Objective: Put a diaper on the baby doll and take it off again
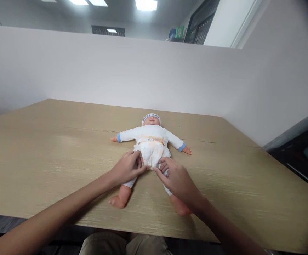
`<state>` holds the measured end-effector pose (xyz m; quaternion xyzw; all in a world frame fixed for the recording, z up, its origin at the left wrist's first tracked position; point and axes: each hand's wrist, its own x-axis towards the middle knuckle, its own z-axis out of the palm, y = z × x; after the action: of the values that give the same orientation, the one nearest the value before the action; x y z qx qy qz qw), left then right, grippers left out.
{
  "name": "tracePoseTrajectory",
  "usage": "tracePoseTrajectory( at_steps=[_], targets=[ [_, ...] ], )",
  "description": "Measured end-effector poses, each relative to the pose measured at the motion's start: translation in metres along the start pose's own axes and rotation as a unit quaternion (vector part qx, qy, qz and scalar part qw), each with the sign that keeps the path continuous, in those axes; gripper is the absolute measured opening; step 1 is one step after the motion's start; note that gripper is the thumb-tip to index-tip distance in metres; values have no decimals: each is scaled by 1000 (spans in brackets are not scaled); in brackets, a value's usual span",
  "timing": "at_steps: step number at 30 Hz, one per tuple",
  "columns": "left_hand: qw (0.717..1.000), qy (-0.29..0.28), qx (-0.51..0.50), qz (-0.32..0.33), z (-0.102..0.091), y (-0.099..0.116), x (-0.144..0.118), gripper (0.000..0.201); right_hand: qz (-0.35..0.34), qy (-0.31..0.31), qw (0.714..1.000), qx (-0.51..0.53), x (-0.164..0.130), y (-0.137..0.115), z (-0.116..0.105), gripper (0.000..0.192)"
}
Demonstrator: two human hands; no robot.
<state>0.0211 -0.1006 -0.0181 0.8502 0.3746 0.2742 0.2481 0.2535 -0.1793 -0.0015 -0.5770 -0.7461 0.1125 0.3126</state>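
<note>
A baby doll (152, 130) in white clothes with blue cuffs and a white cap lies on its back, arms spread, its head away from me. Around its hips sits a white diaper (151, 152) with an orange-patterned waistband. At the diaper's left leg edge, my left hand (129, 165) is closed, thumb and fingers pinching the material near the crotch. My right hand (173, 173) pinches the opposite leg edge in the same way. Both thumbs nearly meet at the bottom of the diaper. The doll's bare feet stick out below my wrists, the right one partly covered by my arm.
The wooden table (63, 152) extends to both sides of the doll. Behind it stands a pale wall (132, 74) with a glass or mirror strip above. At the right edge is a dark-framed object (300, 152). My knees are under the table's front edge.
</note>
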Motion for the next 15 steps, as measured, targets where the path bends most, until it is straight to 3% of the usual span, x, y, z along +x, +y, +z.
tracePoseTrajectory(
  at_steps=[5, 9, 15],
  targets=[
    [1000, -10, -2, -4, 5, -1, 6, 44, -7, 4, 998, -69, 3, 0, 13, 13],
    [1000, -6, -14, 23, 7, -3, 4, 43, -20, 5, 998, -53, -2, 5, 17, 5],
    [995, 50, -45, 69, 10, -8, -1, 22, -40, -5, 999, -3, -9, 8, 15, 16]
  ],
)
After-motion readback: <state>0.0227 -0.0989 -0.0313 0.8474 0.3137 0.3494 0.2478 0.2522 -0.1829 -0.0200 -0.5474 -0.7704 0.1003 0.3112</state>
